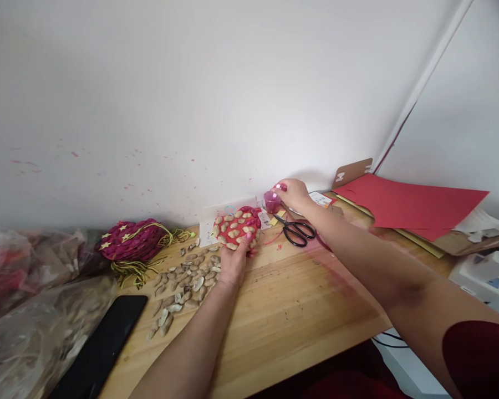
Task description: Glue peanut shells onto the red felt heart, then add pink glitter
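My left hand [234, 262] grips the lower edge of a red, rounded craft piece [238, 226] covered with peanut shells, its thumb on top. Part of the piece's upper right is painted deep pink. My right hand [293, 194] is at a small clear cup [271, 202] stained with pink, near the wall. Its fingertips are pinched together at the cup's rim; what they hold, if anything, is too small to make out. Black-handled scissors [298, 231] lie below that hand. Loose peanut shells [191, 277] are scattered left of my left hand.
A maroon braided piece with yellow stars [135, 239] lies by the wall. Plastic bags [45, 327] and a black phone [103, 338] are at left. Red card sheets [416, 202] sit at right. Pink spatters mark the white wall [249, 100] behind the wooden table [274, 327].
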`<act>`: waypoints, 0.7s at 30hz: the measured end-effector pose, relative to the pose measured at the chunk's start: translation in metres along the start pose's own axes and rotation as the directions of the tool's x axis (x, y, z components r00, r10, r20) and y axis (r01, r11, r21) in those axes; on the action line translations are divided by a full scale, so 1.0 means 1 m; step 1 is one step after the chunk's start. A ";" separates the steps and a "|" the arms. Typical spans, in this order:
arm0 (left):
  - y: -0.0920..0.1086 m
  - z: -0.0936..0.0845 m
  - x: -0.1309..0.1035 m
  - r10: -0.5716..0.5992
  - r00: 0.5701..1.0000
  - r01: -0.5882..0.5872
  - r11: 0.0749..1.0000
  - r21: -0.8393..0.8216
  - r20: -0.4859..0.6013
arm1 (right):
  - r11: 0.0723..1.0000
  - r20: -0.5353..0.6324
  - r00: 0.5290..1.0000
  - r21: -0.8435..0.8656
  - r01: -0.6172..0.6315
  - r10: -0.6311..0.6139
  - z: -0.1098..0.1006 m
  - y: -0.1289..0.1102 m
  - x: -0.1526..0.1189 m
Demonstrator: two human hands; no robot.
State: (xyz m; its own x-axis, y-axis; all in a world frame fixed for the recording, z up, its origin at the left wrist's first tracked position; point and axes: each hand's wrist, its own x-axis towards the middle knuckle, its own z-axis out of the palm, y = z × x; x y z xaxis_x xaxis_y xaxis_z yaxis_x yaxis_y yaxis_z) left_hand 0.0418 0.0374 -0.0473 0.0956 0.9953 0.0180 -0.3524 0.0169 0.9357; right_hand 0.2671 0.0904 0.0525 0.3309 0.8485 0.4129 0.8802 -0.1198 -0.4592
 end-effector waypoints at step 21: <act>0.004 0.002 -0.006 0.171 0.977 -0.192 0.965 0.178 0.124 | 0.661 -0.178 0.978 0.721 0.208 -0.113 -0.019 -0.026 -0.118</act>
State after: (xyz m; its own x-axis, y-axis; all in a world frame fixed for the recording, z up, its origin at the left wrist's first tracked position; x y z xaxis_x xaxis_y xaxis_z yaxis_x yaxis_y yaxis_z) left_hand 0.0411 0.0310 -0.0428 0.1483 0.9638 0.2216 -0.1927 -0.1916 0.9624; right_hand 0.2110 -0.0163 0.0305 0.2847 0.7513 0.5954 0.4052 0.4685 -0.7850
